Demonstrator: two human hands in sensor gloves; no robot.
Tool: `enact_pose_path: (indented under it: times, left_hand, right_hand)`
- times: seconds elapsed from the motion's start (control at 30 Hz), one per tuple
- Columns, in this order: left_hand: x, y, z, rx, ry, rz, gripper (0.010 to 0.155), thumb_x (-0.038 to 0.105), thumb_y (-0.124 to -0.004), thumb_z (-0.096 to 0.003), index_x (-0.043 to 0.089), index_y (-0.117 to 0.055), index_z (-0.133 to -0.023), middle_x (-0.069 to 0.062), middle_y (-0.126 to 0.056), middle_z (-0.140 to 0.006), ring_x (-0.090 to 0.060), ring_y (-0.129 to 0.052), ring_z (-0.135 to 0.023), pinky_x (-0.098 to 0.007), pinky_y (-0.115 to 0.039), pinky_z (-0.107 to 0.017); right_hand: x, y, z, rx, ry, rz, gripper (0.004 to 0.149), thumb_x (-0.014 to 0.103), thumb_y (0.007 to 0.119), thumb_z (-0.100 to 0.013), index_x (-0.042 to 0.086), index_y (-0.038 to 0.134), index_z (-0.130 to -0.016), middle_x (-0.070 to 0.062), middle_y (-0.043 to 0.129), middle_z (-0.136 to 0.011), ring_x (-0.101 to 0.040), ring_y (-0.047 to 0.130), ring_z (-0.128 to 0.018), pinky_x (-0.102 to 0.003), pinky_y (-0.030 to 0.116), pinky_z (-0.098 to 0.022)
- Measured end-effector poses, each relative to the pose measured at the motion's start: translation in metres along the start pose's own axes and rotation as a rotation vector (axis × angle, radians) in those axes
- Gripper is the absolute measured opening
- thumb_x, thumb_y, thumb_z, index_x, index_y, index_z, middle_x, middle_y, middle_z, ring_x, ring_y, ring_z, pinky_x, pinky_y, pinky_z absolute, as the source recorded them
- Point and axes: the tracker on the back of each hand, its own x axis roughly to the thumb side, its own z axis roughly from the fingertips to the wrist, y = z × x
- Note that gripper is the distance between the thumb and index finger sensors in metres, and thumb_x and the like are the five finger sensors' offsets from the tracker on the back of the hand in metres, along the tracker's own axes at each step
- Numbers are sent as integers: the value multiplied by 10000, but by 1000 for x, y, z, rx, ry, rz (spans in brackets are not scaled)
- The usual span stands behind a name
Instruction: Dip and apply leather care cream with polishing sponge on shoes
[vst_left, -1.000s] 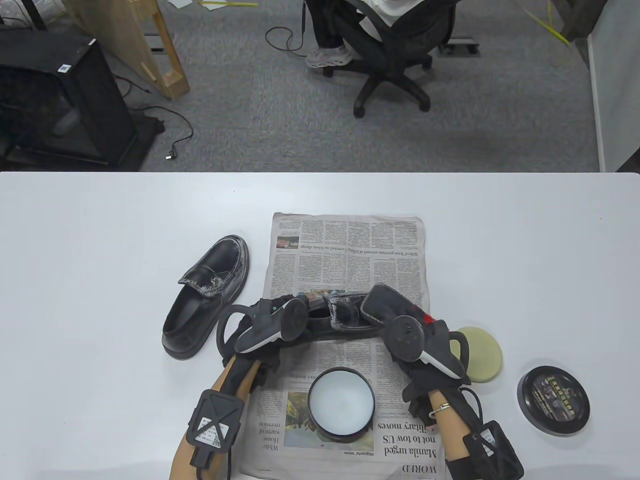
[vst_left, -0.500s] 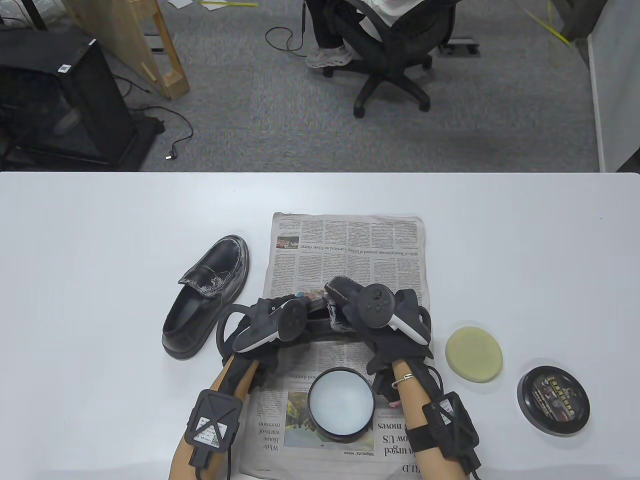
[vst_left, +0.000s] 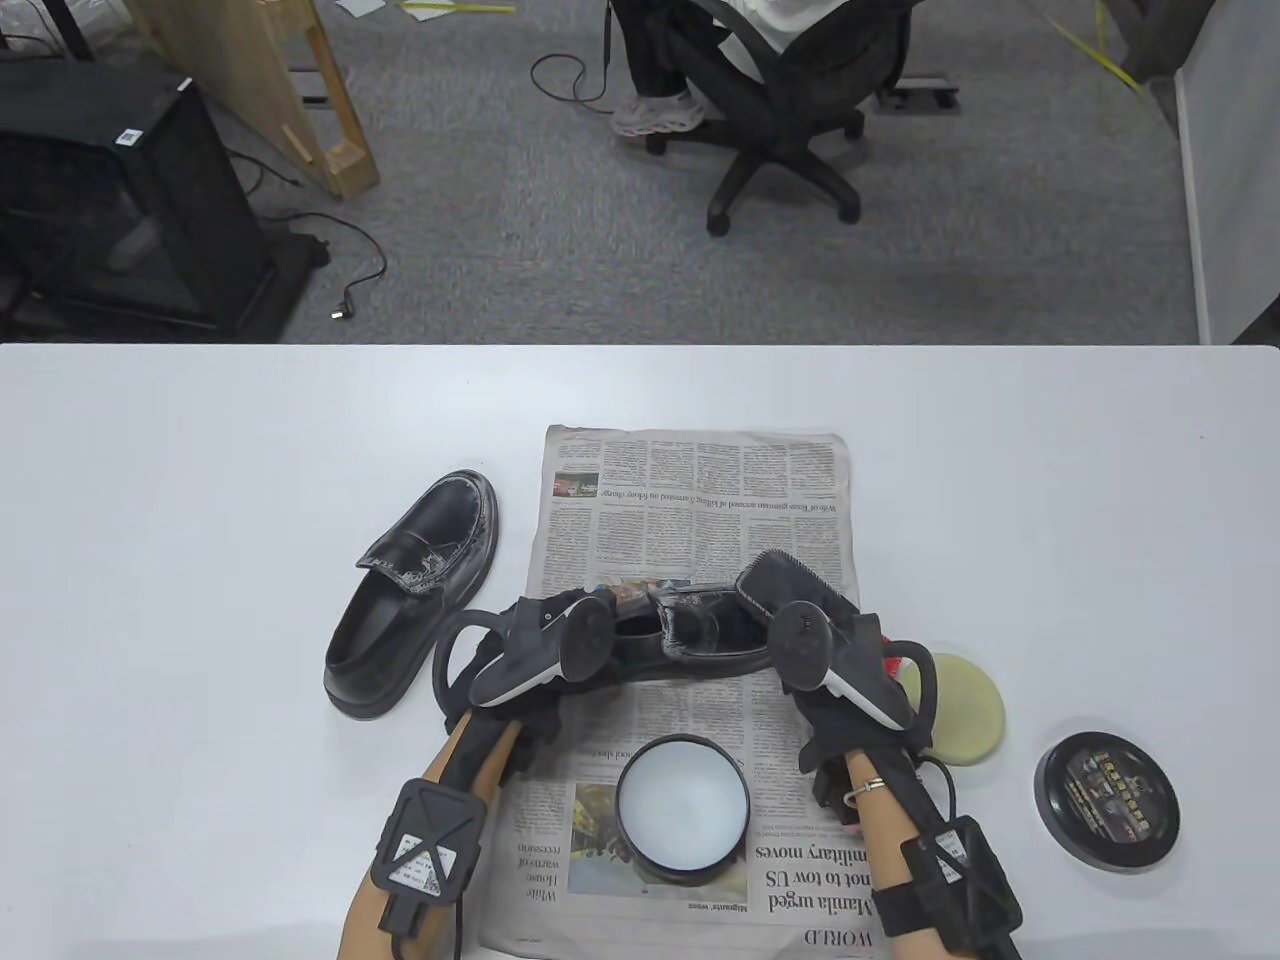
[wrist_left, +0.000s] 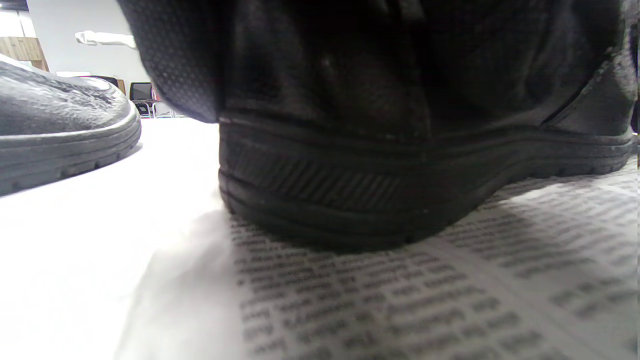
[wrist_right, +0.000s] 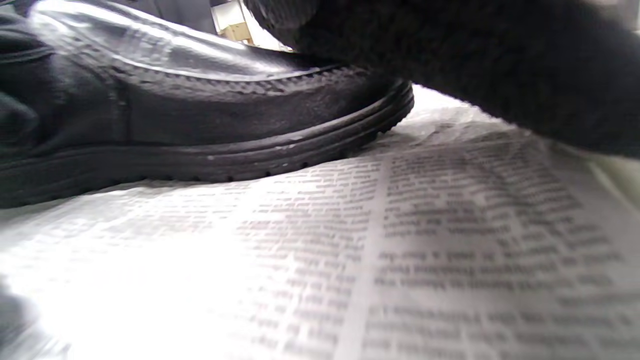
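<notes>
A black loafer (vst_left: 700, 640) lies on a newspaper (vst_left: 690, 500) with its toe to the right. My left hand (vst_left: 530, 640) grips its heel; the heel fills the left wrist view (wrist_left: 350, 190) under my gloved fingers (wrist_left: 170, 55). My right hand (vst_left: 800, 625) holds a black fuzzy polishing pad (vst_left: 772, 585) at the shoe's toe. The pad hangs over the toe in the right wrist view (wrist_right: 450, 60), above the shoe (wrist_right: 175, 130). An open tin of white cream (vst_left: 683, 805) stands on the newspaper in front of the shoe.
A second black loafer (vst_left: 415, 590) lies left of the newspaper and also shows in the left wrist view (wrist_left: 60, 130). A round yellow sponge (vst_left: 965, 705) lies right of my right hand, partly hidden by it. The tin's black lid (vst_left: 1105, 800) lies further right.
My right hand swept left over the shoe's upper with the pad, then back right to the toe. My left hand and the shoe stayed put.
</notes>
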Motion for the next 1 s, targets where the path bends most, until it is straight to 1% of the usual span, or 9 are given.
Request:
enact_pose_path:
  times: [0.17,0.27,0.33,0.37,0.5,0.6,0.8,0.87,1.0]
  left_hand:
    - [0,0,-1,-9,-17,-1,766,601,-847,-348,319,-689,-1043,-5,-847,-1053,-253,-867,-907,-449,-785,-653]
    - [0,0,-1,-14,-25,6,764,597,-851,-346,325,-689,-1041,-2,-840,-1062,-254,-860,-920,-455,-779,-664]
    - [0,0,-1,-15,-30,10,764,592,-854,-347,329,-684,-1043,1,-836,-1066,-253,-856,-928,-457,-775,-671]
    - [0,-1,-1,-15,-32,11,764,591,-855,-346,332,-682,-1043,2,-834,-1069,-252,-854,-931,-458,-774,-673]
    - [0,-1,-1,-13,-40,10,764,589,-857,-347,333,-680,-1045,4,-832,-1071,-253,-853,-934,-456,-772,-679]
    - [0,-1,-1,-8,-34,9,759,594,-852,-352,336,-679,-1045,3,-835,-1067,-247,-858,-923,-450,-776,-672]
    - [0,0,0,0,-13,-1,766,608,-842,-354,326,-679,-1047,-2,-849,-1047,-241,-873,-895,-437,-791,-646]
    - [0,0,0,0,-9,-6,773,612,-839,-354,318,-679,-1050,-3,-851,-1045,-241,-875,-891,-435,-793,-642]
    - [1,0,0,-3,-2,-11,775,612,-838,-354,310,-683,-1050,-6,-853,-1043,-243,-877,-888,-440,-794,-635]
  right_hand:
    - [26,-6,19,-30,-150,-25,524,336,522,-645,112,516,-1119,-180,545,-1136,-432,632,-1009,-506,640,-714]
    - [50,-12,18,-28,-245,-190,526,341,508,-650,117,504,-1126,-177,537,-1145,-428,619,-1023,-523,628,-722]
    - [60,-15,11,-13,-259,-214,523,344,501,-653,137,492,-1133,-159,516,-1165,-427,574,-1051,-557,577,-736]
    - [61,-16,6,-6,-255,-205,523,355,488,-655,154,482,-1138,-137,510,-1178,-413,560,-1067,-567,555,-741]
    - [53,-9,-23,113,-151,-277,518,378,464,-661,194,457,-1145,-88,463,-1205,-382,458,-1105,-600,421,-737]
    - [40,-5,-36,121,-55,-210,515,377,462,-661,195,466,-1143,-76,460,-1204,-371,429,-1108,-587,382,-736]
    - [17,-2,-32,93,39,-84,515,375,481,-654,210,454,-1141,-70,422,-1205,-376,383,-1106,-587,388,-731]
    - [10,-2,-24,80,47,-16,517,373,482,-652,214,439,-1142,-74,406,-1205,-387,390,-1102,-584,402,-731]
    - [3,-1,-8,50,25,27,515,356,502,-649,196,444,-1135,-110,416,-1188,-410,461,-1083,-565,486,-728]
